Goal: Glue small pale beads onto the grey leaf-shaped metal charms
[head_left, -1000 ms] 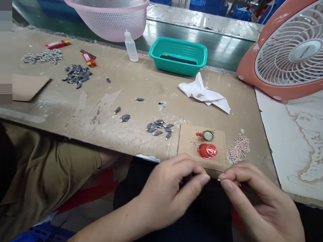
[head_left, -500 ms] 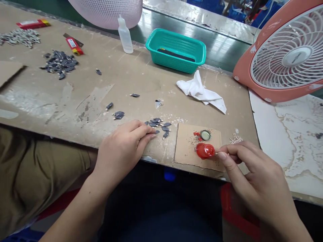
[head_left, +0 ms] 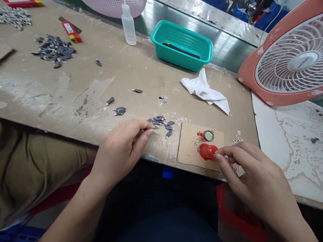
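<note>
Right-hand grip (head_left: 248,171) touches the red cap (head_left: 207,151) on the scuffed workbench (head_left: 83,97)

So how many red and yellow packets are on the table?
2: one packet is cut off at the top left corner of the view, and the other packet lies beside the dark charm pile. More could sit out of view.

one left hand (head_left: 121,151), one right hand (head_left: 259,178), one teal basket (head_left: 181,45), one white cloth (head_left: 204,90), one squeeze bottle (head_left: 128,27), one fan (head_left: 292,57), one crown cap (head_left: 209,135) and one red dome (head_left: 207,151) on one cardboard square (head_left: 188,148).
</note>
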The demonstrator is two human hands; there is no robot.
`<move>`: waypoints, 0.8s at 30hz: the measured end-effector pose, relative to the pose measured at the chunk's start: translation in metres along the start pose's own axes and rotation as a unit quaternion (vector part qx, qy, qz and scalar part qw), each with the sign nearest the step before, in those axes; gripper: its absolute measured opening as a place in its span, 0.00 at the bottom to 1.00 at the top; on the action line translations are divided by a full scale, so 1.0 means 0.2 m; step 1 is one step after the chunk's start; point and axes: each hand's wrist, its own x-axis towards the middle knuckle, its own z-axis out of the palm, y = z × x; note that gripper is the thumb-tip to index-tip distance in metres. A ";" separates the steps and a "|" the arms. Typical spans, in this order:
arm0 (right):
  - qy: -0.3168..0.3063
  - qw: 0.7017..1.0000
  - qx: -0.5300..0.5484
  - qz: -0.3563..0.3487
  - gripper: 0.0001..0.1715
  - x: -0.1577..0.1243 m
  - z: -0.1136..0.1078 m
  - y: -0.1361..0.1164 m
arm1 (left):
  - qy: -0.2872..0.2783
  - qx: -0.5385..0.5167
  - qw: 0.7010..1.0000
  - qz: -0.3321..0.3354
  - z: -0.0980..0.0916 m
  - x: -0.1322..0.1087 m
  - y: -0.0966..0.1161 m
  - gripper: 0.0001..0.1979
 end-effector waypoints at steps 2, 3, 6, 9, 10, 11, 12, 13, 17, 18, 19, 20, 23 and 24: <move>0.001 1.000 -0.007 -0.005 0.09 0.00 0.00 -0.01 | 0.010 -0.024 1.000 0.002 0.00 0.00 0.00 0.04; 0.001 1.000 -0.010 -0.007 0.09 0.00 0.00 -0.01 | 0.014 -0.034 0.999 0.003 0.00 0.00 0.01 0.05; 0.001 1.000 -0.013 -0.006 0.08 0.00 0.00 -0.01 | 0.029 -0.067 0.997 0.002 0.00 -0.01 0.01 0.05; 0.005 1.000 -0.001 -0.006 0.07 0.01 0.00 -0.01 | 0.032 -0.111 0.993 -0.002 0.00 -0.02 0.02 0.07; 0.007 1.000 0.008 -0.002 0.07 0.01 0.00 -0.01 | 0.031 -0.125 0.992 -0.004 0.01 -0.02 0.03 0.08; 0.010 1.000 0.021 0.003 0.07 0.01 0.00 -0.01 | 0.029 -0.137 0.990 -0.008 0.01 -0.02 0.03 0.08; 0.014 0.999 0.037 0.012 0.07 0.01 -0.01 -0.01 | 0.029 -0.150 0.988 -0.011 0.01 -0.02 0.04 0.09; 0.017 0.998 0.058 0.025 0.07 0.01 -0.02 -0.02 | 0.029 -0.162 0.986 -0.016 0.01 -0.02 0.05 0.09; 0.032 0.977 0.173 0.116 0.06 0.00 -0.05 -0.05 | 0.017 -0.223 0.973 -0.062 0.01 -0.04 0.11 0.08; 0.034 0.968 0.202 0.142 0.06 0.00 -0.05 -0.06 | 0.009 -0.249 0.965 -0.083 0.01 -0.04 0.13 0.08; 0.037 0.959 0.229 0.163 0.06 0.00 -0.05 -0.07 | 0.000 -0.282 0.954 -0.105 0.02 -0.05 0.15 0.07; 0.038 0.949 0.255 0.182 0.07 0.00 -0.05 -0.07 | -0.009 -0.321 0.939 -0.127 0.02 -0.05 0.17 0.07; 0.035 0.915 0.330 0.229 0.08 -0.02 -0.04 -0.07 | -0.040 -0.440 0.877 -0.188 0.04 -0.06 0.21 0.05; 0.035 0.902 0.355 0.242 0.08 -0.02 -0.03 -0.07 | -0.051 -0.470 0.857 -0.204 0.05 -0.06 0.22 0.06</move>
